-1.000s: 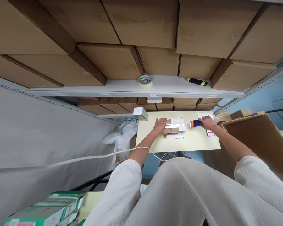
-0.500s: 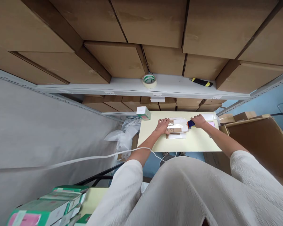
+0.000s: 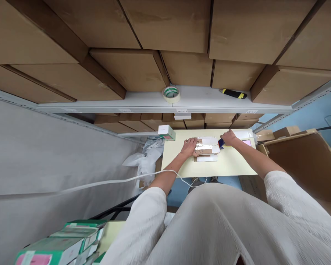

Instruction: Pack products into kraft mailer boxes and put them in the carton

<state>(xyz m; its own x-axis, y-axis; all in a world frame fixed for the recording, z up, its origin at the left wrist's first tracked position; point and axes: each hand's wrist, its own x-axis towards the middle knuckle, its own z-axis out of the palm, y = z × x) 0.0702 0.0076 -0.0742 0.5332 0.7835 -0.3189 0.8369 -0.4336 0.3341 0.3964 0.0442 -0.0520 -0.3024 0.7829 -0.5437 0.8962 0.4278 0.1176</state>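
Note:
A small cardboard box [image 3: 206, 144] with white patches and a shiny tape strip along its top lies on the pale yellow table [image 3: 187, 167]. My left hand [image 3: 189, 147] grips its left end, fingers over the top and thumb at the near side. At the box's right end, my right hand [image 3: 228, 138] is closed around a dark blue tape dispenser [image 3: 221, 142] with a reddish edge. Its lower part is tilted down by the box's end, and my fingers hide most of the handle. A phone [image 3: 247, 142] with a pinkish screen lies right of that hand, partly behind my forearm.
A green-and-white carton [image 3: 167, 132] stands at the table's far left corner. On the shelf [image 3: 198, 97] ahead are a tape roll [image 3: 171, 94] and a utility knife [image 3: 233, 94], below stacked boxes. A white cable [image 3: 105, 182] crosses my left forearm. A large open carton [image 3: 303, 165] stands at right.
My right hand has moved slightly up and left, and the tape dispenser has tipped downward at the box's right end. My left hand stays on the box. The view has shifted slightly.

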